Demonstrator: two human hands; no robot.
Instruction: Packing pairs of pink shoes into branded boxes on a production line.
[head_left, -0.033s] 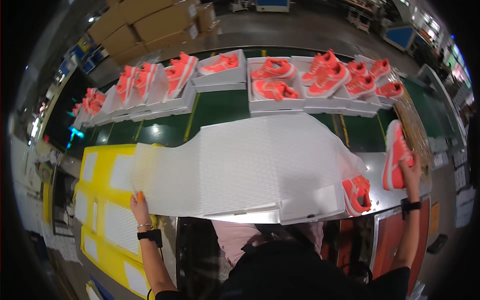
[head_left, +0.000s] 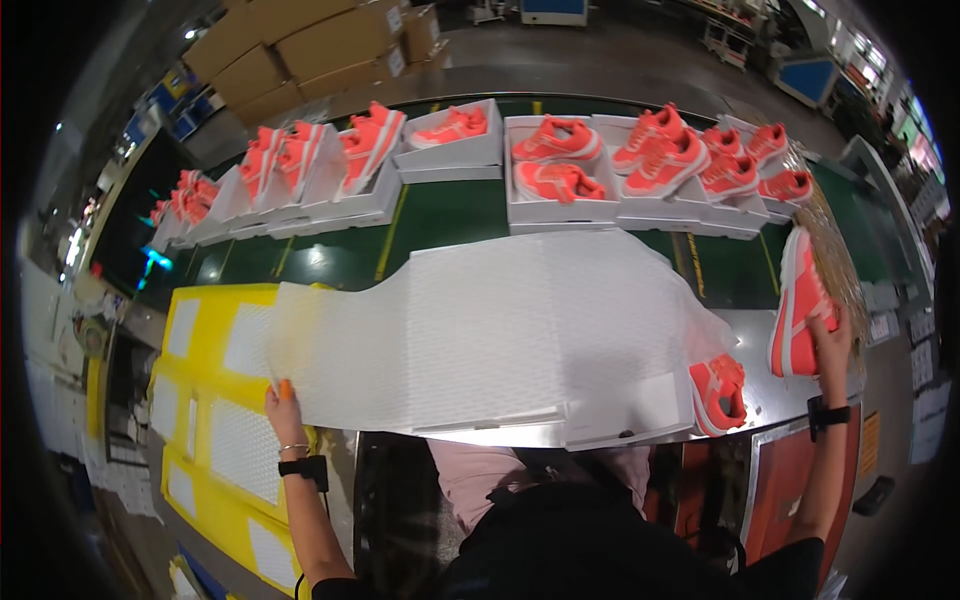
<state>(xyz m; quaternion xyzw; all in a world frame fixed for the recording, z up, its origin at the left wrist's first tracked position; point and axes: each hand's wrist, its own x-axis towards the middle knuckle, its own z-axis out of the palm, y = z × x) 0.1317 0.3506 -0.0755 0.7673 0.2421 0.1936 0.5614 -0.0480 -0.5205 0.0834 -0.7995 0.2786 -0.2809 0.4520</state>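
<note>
A thin white sheet of wrapping paper (head_left: 480,310) spreads across the work surface, over a white shoebox (head_left: 625,410) whose front edge shows below it. My left hand (head_left: 283,408) pinches the sheet's left edge; something orange covers one fingertip. At the far right, my right hand (head_left: 830,345) grips a coral-pink sneaker (head_left: 797,305) with a white sole, held tilted with its toe away from me. Another coral sneaker (head_left: 718,393) lies by the sheet's right end, partly under it. What lies beneath the sheet is mostly hidden.
Left of the sheet is a yellow-framed board with white panels (head_left: 210,400). Along the green conveyor belt (head_left: 435,215) stand several open white shoeboxes (head_left: 560,212) holding coral sneakers. Brown cartons (head_left: 330,45) are stacked behind. The metal tabletop (head_left: 755,335) shows at right.
The view has shifted slightly, so the scene sits a little further right. My right hand and its sneaker have moved slightly away from me; my left hand keeps its hold on the sheet.
</note>
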